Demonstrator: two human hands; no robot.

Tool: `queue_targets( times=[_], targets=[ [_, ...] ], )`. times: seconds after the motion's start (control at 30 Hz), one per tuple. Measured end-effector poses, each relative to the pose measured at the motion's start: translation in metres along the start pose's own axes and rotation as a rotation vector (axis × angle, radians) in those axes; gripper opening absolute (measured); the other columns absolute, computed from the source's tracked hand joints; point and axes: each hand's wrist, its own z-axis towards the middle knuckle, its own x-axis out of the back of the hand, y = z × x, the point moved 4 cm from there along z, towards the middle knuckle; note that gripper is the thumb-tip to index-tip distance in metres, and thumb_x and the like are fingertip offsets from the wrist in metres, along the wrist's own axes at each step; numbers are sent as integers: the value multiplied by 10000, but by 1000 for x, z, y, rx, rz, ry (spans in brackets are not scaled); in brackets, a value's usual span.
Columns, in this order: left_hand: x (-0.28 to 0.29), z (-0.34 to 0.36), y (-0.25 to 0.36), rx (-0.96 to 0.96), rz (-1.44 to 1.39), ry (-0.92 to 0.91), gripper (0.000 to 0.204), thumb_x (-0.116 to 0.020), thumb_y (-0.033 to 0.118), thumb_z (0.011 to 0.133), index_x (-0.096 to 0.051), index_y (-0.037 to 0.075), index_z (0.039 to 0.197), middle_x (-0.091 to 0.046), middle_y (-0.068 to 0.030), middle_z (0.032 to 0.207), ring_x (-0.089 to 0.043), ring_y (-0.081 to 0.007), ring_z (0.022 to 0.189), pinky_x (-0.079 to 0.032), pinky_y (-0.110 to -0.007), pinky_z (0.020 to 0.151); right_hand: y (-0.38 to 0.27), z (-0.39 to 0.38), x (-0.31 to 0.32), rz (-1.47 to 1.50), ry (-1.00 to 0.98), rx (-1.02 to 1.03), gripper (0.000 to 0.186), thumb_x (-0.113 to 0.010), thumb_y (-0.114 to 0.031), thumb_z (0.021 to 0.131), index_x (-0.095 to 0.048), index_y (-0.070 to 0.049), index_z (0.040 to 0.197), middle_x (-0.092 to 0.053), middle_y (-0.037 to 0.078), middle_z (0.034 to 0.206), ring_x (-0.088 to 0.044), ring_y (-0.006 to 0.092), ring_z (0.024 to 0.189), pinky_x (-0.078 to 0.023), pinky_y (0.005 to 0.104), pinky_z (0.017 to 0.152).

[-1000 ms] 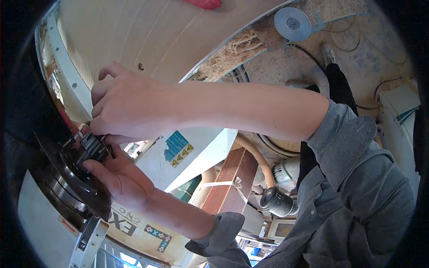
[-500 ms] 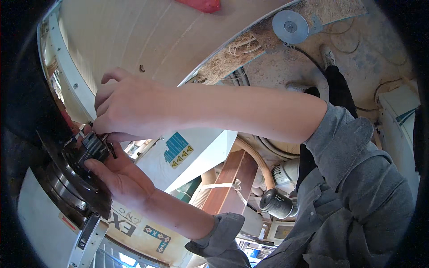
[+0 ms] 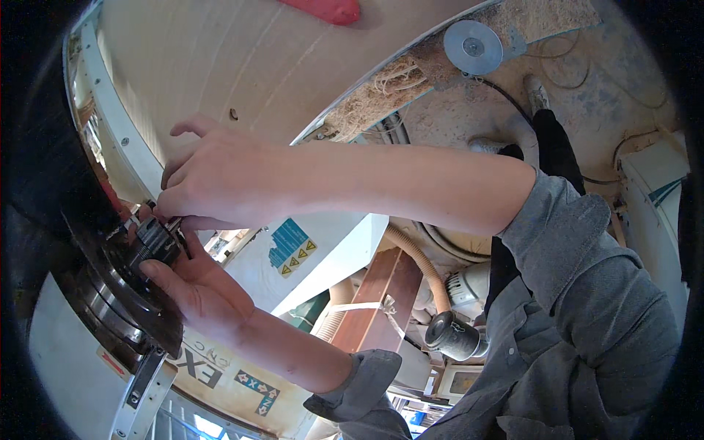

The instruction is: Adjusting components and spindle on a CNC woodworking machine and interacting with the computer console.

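A dark, ribbed cylindrical metal part (image 3: pixel 155 240) sits beside a round, shiny black machine head (image 3: pixel 110 293) at the left. My left hand (image 3: pixel 209 293), palm up, is closed around this part, with its thumb pressed on the near side. Above it, my right hand (image 3: pixel 213 176) has its thumb and forefinger pinched together at a thin metal piece (image 3: pixel 174 224) by the ribbed part's end. Its other fingers are bent and raised. My right palm and most of my left fingertips are hidden.
A pale board (image 3: pixel 220 66) spreads behind my hands, with a red object (image 3: pixel 330 9) on it. A white panel (image 3: pixel 330 242) bears a blue warning label. Beyond are a grey metal disc (image 3: pixel 473 46), a reddish-brown beam (image 3: pixel 370 301) tied with cord, and an orange hose (image 3: pixel 418 257).
My right hand has shifted very slightly to the right, still pinching at the ribbed part's end. My left hand keeps its grip almost unmoved.
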Motion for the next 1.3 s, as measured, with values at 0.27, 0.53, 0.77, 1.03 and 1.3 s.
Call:
queue_targets(
  times=[0.27,0.53,0.77,1.03,1.3],
  targets=[
    [-4,-2,1,6,29,0,472,-528,321,1005,-418,68,1388,-455,-178,1415,-476,-268,1299,-396,-439,1127,2,-2,0,4,27,-51,208,-732,-283,802,-689,-160,964,-691,-26,815,-621,205,946,-372,492,995],
    [-4,-2,2,7,27,4,487,-533,323,1002,-399,87,1407,-449,-184,1421,-474,-271,1301,-400,-442,1122,2,-2,-1,11,65,-34,208,-748,-283,774,-688,-158,928,-682,-36,791,-611,199,967,-379,470,982],
    [-1,-2,0,15,30,16,506,-516,345,1007,-394,49,1398,-447,-176,1426,-464,-270,1311,-389,-449,1129,3,-4,-1,12,107,-22,261,-769,-297,739,-700,-160,949,-682,-33,782,-619,199,939,-384,461,965],
    [0,0,-2,7,33,-4,535,-586,376,961,-420,157,1421,-479,-130,1420,-465,-264,1303,-357,-443,1131,-4,0,1,235,179,-67,424,-814,-349,670,-687,-134,1013,-694,11,850,-619,253,963,-356,473,980],
    [-3,1,1,-63,74,6,532,-597,372,954,-433,143,1406,-501,-90,1413,-491,-232,1282,-372,-411,1117,-6,6,1,210,180,-102,442,-814,-365,683,-687,-162,1055,-702,18,901,-609,252,1008,-307,549,1027]
  ],
)
